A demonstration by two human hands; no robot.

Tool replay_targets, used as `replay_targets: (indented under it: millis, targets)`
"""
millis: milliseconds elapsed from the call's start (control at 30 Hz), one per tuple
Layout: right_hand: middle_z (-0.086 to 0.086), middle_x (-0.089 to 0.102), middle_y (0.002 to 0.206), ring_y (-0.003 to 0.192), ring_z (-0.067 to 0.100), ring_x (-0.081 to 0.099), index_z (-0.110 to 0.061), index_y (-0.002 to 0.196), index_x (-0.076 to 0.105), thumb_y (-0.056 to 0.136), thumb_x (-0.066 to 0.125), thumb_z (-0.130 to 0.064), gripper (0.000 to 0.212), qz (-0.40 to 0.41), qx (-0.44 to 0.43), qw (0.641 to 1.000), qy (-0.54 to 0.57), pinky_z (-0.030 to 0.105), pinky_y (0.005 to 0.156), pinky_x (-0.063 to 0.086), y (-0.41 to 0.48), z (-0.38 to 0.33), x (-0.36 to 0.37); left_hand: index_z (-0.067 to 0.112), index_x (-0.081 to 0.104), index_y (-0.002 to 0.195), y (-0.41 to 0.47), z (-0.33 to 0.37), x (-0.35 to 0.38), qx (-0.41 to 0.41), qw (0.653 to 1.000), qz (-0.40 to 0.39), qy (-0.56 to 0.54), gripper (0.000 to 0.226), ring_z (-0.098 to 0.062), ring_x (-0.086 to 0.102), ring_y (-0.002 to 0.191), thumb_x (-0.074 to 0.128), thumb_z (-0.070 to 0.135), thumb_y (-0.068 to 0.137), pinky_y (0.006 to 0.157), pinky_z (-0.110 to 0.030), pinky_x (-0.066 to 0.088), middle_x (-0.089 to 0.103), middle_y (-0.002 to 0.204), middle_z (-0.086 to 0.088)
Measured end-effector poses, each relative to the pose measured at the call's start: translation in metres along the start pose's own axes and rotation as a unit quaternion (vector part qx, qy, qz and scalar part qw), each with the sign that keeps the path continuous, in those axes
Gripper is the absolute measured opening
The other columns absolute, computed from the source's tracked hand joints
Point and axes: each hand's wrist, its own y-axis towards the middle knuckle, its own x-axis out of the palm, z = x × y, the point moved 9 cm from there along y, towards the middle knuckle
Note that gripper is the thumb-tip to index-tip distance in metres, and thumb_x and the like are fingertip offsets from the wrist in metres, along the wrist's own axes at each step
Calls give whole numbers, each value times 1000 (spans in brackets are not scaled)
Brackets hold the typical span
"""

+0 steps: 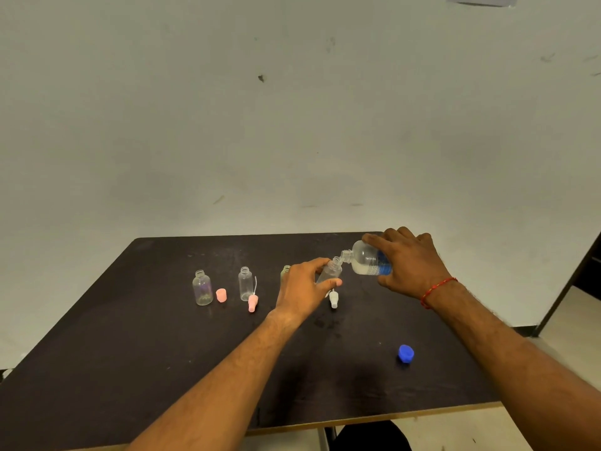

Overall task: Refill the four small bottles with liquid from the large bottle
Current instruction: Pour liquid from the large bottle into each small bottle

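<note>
Your right hand grips the large clear blue-labelled plastic bottle, tipped mouth-down against the small clear bottle your left hand clasps, above the white nozzle cap.

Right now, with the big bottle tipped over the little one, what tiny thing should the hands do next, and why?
Probably tip the large bottle in the right hand a little more. Its open neck already meets the mouth of the small bottle that the left hand holds tilted toward it, but the liquid seems to lie low in the belly, and no stream is clearly visible.
</note>
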Motion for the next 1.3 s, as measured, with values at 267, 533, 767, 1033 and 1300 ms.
replay_targets:
  millis: [267,533,767,1033,1300]
  targets:
    - [-4,52,130,119,20,46,-36,144,33,77,71,-43,78,5,-2,1000,-6,42,92,39,0,0,-2,29,69,125,1,-2,1,-4,1000,-1,-4,43,-6,65,96,78,43,86,92,-34,56,74,112,8]
    - [-4,52,129,120,20,46,-36,144,33,77,70,-44,77,3,1,1000,-4,42,93,38,0,1,-2,31,69,123,2,-4,3,-5,1000,0,-5,43,-7,66,97,78,46,84,93,-39,56,74,108,10]
    - [-6,54,133,121,18,49,-33,143,32,76,69,-48,78,-4,26,999,32,42,96,37,-6,6,8,37,68,122,7,-4,6,-6,1000,5,-12,42,-6,66,98,76,52,84,90,-41,57,73,107,13]
    - [-5,63,121,103,19,62,-30,132,40,75,73,-52,70,-8,100,983,152,37,92,45,-26,18,34,32,67,122,12,-8,22,-19,998,-6,-52,40,-6,66,104,78,43,85,78,-37,61,73,110,12]
    - [-4,67,110,96,21,65,-32,122,47,62,84,-49,73,19,212,922,324,37,82,55,-52,34,73,31,64,119,17,-39,45,-79,996,-16,-26,35,-13,67,104,76,41,88,74,-46,63,73,116,7]
